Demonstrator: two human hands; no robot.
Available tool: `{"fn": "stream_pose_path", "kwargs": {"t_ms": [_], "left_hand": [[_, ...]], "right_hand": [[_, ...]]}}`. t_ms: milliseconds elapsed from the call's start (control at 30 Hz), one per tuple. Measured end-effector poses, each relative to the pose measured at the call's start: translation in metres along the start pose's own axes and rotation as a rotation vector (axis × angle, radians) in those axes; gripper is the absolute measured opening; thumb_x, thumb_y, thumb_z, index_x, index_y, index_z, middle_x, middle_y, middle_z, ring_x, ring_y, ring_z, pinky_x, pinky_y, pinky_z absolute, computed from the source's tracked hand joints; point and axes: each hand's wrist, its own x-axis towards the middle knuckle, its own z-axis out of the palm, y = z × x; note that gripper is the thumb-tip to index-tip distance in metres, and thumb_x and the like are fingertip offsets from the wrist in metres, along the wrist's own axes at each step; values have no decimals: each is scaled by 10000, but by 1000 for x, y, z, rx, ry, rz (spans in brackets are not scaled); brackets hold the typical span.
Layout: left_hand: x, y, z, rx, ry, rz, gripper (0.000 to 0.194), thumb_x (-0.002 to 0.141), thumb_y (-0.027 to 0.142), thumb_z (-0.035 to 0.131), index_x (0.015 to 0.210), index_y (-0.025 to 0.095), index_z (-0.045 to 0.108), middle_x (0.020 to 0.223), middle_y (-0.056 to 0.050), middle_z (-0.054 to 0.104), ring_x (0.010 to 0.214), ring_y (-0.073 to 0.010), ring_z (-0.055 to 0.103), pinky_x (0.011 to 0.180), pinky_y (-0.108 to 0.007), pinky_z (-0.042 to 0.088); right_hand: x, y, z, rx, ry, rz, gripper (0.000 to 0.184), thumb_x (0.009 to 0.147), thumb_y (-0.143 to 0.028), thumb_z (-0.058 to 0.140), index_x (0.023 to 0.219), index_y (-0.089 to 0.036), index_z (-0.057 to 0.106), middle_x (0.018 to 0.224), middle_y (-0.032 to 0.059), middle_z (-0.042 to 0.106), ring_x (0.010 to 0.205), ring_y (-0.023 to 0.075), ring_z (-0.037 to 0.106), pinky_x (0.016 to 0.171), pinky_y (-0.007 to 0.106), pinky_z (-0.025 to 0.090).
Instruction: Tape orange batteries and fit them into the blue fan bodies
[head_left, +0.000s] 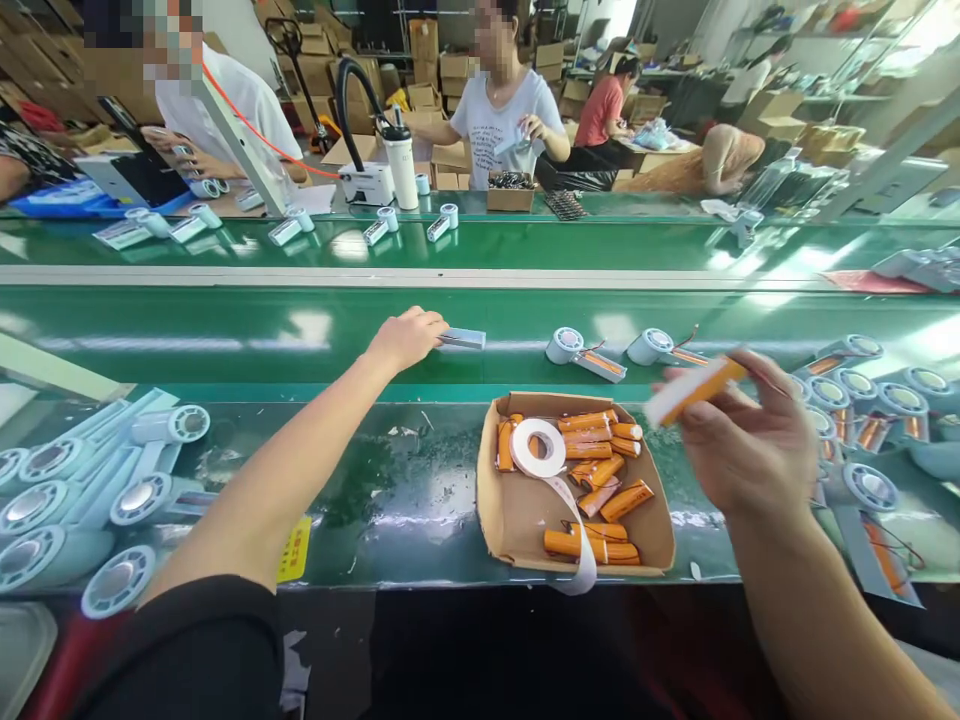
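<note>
Stretched out over the green belt, my left hand (409,338) is closed on a light-blue fan casing (463,339); only its handle end shows past my fingers. Between thumb and fingers, my right hand (757,440) pinches an orange battery (709,390) with a white strip along it, slightly blurred. Below and left of that hand sits a cardboard tray (517,520) with several orange batteries (626,500). A roll of white tape (538,447) lies on them, its loose end hanging over the tray's front edge. Two fan casings (585,355) with batteries in their handles rest on the belt.
Light-blue fan casings are heaped at left (142,495) and right (874,485). A yellow label (294,548) lies by my left forearm. Across the pale divider (375,276), more fans (442,222) lie on a second belt, with people seated behind it.
</note>
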Motion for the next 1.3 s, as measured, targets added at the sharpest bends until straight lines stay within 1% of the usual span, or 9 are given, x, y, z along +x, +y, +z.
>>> {"fn": "stream_pose_path", "kwargs": {"t_ms": [100,200,367,567,667,767,867,1000,1300], "left_hand": [[23,27,5,-24,-147,109,137,1004,212,665,1084,197,775,1320,-43,721,1212,-200,613,906,-255,564],[45,42,10,-34,-321,117,102,858,158,754,912,225,809,1155,-51,781,1093,-225,653,858,-266,561],[59,49,8,-50,-449,70,198,817,246,728,967,313,839,1109,-12,803,1089,-218,689,1002,-284,512],[50,66,1,-46,-459,10,323,851,154,694,1148,222,801,1108,-122,795,1214,-291,685,977,-341,562],[52,75,0,-54,-465,13,213,875,132,697,1058,154,805,1113,-159,786,1240,-316,681,1053,-402,551],[56,79,-1,-84,-469,18,135,948,237,733,1028,138,781,1135,-127,776,1191,-278,700,1076,-462,553],[58,78,-1,-138,-453,20,262,1002,391,729,1093,146,746,1180,-82,757,1166,-244,706,1073,-486,563],[60,73,-1,-223,-430,7,254,1008,378,723,1106,145,743,1173,-72,761,1131,-235,715,1046,-469,575],[73,66,3,-360,-360,-101,190,903,230,675,1043,231,804,1017,-32,817,1004,-206,746,883,-262,523]], "right_hand": [[44,24,37,19,-199,-13,445,764,-225,926,1144,-369,745,1008,-33,849,1009,264,831,857,431,709],[85,57,70,-127,-396,105,448,707,-253,914,1125,-272,754,949,0,851,952,250,832,887,397,687],[114,99,98,-419,-596,212,435,738,-160,849,1158,-246,771,897,-2,846,904,217,825,953,397,659],[111,119,102,-570,-639,178,422,809,-140,831,1207,-263,765,964,1,853,948,208,830,980,397,657],[108,124,101,-662,-683,156,432,835,-137,817,1246,-255,754,995,11,855,944,201,833,963,377,663],[105,127,101,-737,-721,140,411,841,-125,809,1228,-249,751,997,12,855,943,198,836,934,356,668],[104,124,100,-811,-755,113,389,863,-120,792,1221,-260,740,998,2,853,956,190,833,930,341,659],[105,114,98,-966,-812,81,352,891,-153,795,1224,-252,735,1012,20,851,973,206,820,915,329,623],[112,101,114,-1292,-1024,56,413,965,-363,752,1375,-320,721,1063,56,837,1006,290,777,817,316,522]]}}
